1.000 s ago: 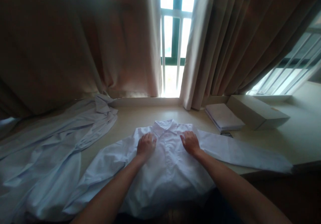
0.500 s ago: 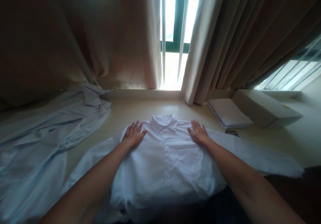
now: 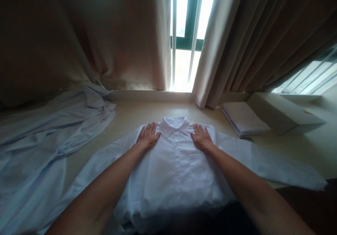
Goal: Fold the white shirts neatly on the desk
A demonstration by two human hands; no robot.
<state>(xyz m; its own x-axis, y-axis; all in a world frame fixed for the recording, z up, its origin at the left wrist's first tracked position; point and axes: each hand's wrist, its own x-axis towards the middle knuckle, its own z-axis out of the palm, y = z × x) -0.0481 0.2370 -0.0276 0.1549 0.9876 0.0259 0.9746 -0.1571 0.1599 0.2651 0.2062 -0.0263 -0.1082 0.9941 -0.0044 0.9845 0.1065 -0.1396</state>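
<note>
A white collared shirt (image 3: 176, 172) lies front up on the cream table (image 3: 137, 115), collar toward the window, sleeves spread to both sides. My left hand (image 3: 147, 136) rests flat on its left shoulder, fingers stretched out beside the collar. My right hand (image 3: 200, 136) lies flat on the right shoulder in the same way. Neither hand holds anything. The shirt's hem hangs over the near table edge.
A crumpled pale blue garment (image 3: 44, 140) covers the table's left side. At the back right lie a stack of white papers (image 3: 243, 119) and a long white box (image 3: 284, 112). Brown curtains (image 3: 250, 35) hang behind, parted at a bright barred window (image 3: 186, 35).
Both hands slid from beside the collar out to the shoulders, then came back inward toward the collar, staying flat on the shirt. The view shifted slightly.
</note>
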